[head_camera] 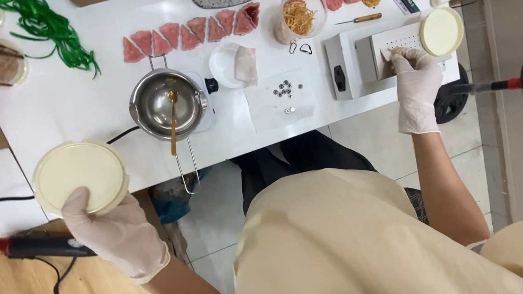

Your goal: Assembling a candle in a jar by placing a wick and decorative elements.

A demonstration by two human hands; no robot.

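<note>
Left hand (116, 234), gloved, gripped cream round lid (79, 177) at the tabletop (62, 104) edge, fingers clamped on its rim. Right hand (415, 75) fingers pinched a small piece on the white box (366, 59).

Head camera, steeply down, over worktable (81, 98)

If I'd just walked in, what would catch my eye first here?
Probably the gloved left hand holding a big cream disc at the table's near left edge. Next, the steel pot mid-table, with a row of pink wedge shapes beyond it. The gloved right hand rests on a white box.
</note>
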